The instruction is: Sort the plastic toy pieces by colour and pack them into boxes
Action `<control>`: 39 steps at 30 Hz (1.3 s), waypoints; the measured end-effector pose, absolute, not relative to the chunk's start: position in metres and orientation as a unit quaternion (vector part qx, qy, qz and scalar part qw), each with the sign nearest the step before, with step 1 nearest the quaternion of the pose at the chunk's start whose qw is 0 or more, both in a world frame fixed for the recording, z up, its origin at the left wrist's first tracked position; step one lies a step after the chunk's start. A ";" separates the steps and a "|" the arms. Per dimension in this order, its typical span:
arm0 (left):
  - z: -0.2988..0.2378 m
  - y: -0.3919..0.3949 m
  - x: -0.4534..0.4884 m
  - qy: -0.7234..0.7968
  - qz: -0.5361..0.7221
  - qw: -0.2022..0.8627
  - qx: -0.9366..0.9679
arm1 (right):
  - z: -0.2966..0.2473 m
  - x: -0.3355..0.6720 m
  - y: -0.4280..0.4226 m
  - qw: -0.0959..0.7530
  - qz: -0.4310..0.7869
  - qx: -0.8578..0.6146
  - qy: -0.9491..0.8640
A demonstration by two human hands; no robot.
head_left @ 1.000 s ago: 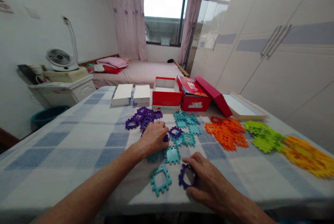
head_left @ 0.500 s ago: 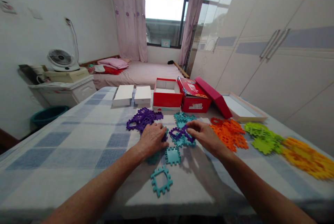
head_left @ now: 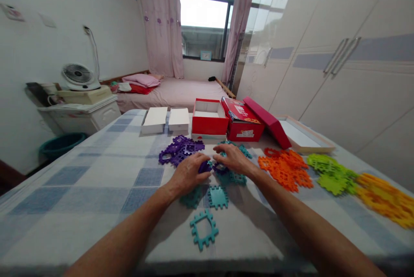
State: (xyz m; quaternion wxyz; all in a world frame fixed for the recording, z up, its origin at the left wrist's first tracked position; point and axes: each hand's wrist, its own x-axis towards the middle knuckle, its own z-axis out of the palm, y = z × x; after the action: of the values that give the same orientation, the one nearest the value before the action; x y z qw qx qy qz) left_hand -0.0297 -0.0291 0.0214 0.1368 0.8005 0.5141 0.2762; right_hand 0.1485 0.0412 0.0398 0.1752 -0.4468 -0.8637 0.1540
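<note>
My left hand (head_left: 189,174) is closed on a purple interlocking plastic piece (head_left: 204,166), which shows between thumb and fingers. My right hand (head_left: 233,159) hovers over the teal pile, thumb and fingers apart, with nothing visible between them. Just below its thumb is another purple piece (head_left: 220,168), partly hidden. Teal pieces (head_left: 238,178) lie under and around the right hand. Nearer me are a solid teal square (head_left: 217,197) and a teal open frame (head_left: 204,229). Another teal piece (head_left: 191,198) sits partly under my left wrist. Beyond the left hand spreads a purple pile (head_left: 179,150).
Orange (head_left: 286,167), lime green (head_left: 331,173) and yellow pieces (head_left: 386,197) lie in heaps to the right. Along the far table edge stand two white boxes (head_left: 155,118), an open red box (head_left: 209,125), a printed red box (head_left: 245,130), a leaning red lid (head_left: 268,122) and a shallow tray (head_left: 323,147).
My right hand has moved left, closer to my left hand, and its fingers have come off the purple piece. My left hand stays nearly in place.
</note>
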 end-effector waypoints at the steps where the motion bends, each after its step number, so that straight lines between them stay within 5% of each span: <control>1: 0.021 -0.028 -0.031 0.508 0.304 0.165 0.789 | 0.035 0.158 0.036 0.149 0.140 -0.434 -0.877; 9: 0.034 -0.021 -0.035 0.502 0.455 0.356 0.644 | 0.029 0.166 0.015 0.085 0.052 -0.426 -0.899; 14: 0.046 -0.001 -0.070 0.552 0.508 0.228 0.621 | 0.031 0.159 0.012 0.082 -0.011 -0.426 -0.901; 20: 0.051 0.007 -0.103 0.659 0.317 -0.041 0.681 | 0.040 0.154 0.029 0.178 -0.002 -0.450 -0.875; 23: 0.054 -0.020 -0.095 0.685 0.193 -0.047 0.701 | 0.050 0.136 0.044 0.271 0.105 -0.470 -0.834; 27: 0.049 -0.066 -0.075 0.667 0.093 0.000 0.739 | 0.056 0.106 0.055 0.294 0.203 -0.478 -0.803; 35: 0.030 -0.093 -0.044 0.662 0.042 0.003 0.749 | 0.035 0.107 0.022 0.059 0.029 -0.507 -0.860; 39: 0.030 -0.094 -0.038 0.670 0.046 0.027 0.740 | 0.027 0.109 0.013 0.038 0.031 -0.491 -0.870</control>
State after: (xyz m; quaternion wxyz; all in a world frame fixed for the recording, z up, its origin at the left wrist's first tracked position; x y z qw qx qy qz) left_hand -0.0378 -0.0938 0.0302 0.0271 0.7401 0.6704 0.0460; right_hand 0.1090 0.0131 0.0266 0.0376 -0.4909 -0.8698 0.0305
